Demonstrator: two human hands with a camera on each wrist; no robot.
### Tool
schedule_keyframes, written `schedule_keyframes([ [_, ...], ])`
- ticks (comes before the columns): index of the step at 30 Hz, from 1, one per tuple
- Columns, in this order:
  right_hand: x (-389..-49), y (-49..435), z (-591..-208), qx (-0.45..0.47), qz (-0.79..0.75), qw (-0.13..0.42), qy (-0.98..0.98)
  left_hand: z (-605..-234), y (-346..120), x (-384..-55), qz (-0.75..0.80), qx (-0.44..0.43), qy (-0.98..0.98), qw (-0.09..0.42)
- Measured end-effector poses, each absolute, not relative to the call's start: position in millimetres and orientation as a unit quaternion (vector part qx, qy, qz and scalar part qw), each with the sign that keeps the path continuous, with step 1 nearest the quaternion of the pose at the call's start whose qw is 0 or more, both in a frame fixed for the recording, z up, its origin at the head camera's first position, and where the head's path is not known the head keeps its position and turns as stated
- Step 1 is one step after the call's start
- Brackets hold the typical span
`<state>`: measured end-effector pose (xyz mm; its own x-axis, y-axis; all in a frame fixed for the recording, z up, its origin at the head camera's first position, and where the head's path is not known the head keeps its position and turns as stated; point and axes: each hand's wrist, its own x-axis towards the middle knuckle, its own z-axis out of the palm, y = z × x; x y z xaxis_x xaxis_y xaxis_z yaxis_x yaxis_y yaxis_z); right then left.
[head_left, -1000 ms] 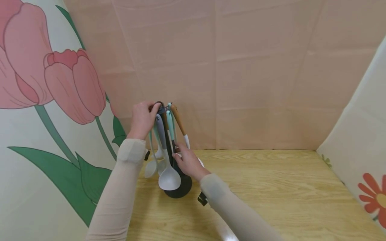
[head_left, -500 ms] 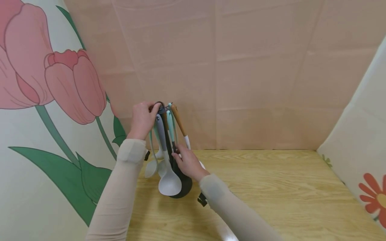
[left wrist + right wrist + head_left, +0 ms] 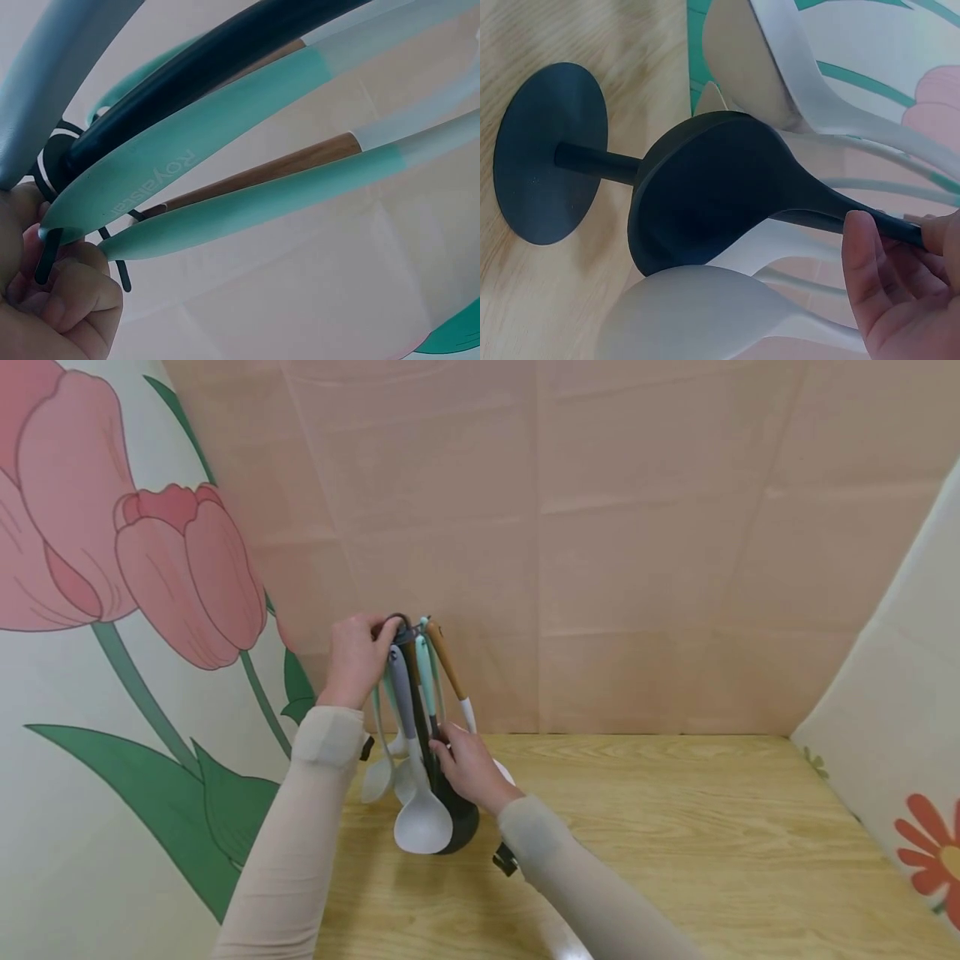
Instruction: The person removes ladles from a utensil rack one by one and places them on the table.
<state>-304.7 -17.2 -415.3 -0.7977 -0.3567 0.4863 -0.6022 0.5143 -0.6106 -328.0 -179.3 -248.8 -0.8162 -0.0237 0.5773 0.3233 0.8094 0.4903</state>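
A black utensil stand bears several hanging kitchen tools; its round base (image 3: 547,157) rests on the table in the right wrist view. At the top, my left hand (image 3: 354,658) grips the stand's ring (image 3: 399,620), with curled fingers beside the hooks (image 3: 49,255) in the left wrist view. My right hand (image 3: 468,764) pinches the dark neck of a black ladle (image 3: 712,195) below its turquoise handle (image 3: 425,672). In front hangs a pale ladle (image 3: 423,825) with a grey-blue handle (image 3: 402,689). The ladle's bowl partly hides the stand's pole.
Other hanging tools include a wooden-handled one (image 3: 444,656) on the right and a pale spoon (image 3: 377,781) on the left. The wood-grain table (image 3: 675,827) extends right. A pinkish cloth backdrop (image 3: 637,568) stands behind, and a tulip-print panel (image 3: 90,735) at left.
The pale front ladle's bowl has shifted lower in the head view, toward me. Both hands stay almost in place, still holding the ring and the black ladle.
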Motion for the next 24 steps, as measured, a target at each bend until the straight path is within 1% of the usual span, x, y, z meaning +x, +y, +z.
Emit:
schedule_keyframes([
  [12, -299, -12, -415, 0.297, 0.42, 0.154, -0.844, -248, -181, -329, -0.3, -0.083, -0.906, 0.286],
  [18, -297, -7, -416, 0.294, 0.407, 0.169, -0.848, -246, -181, -328, -0.298, -0.08, -0.911, 0.273],
  [24, -296, -5, -414, 0.292, 0.42, 0.134, -0.849, -243, -181, -328, -0.294, -0.082, -0.916, 0.261],
])
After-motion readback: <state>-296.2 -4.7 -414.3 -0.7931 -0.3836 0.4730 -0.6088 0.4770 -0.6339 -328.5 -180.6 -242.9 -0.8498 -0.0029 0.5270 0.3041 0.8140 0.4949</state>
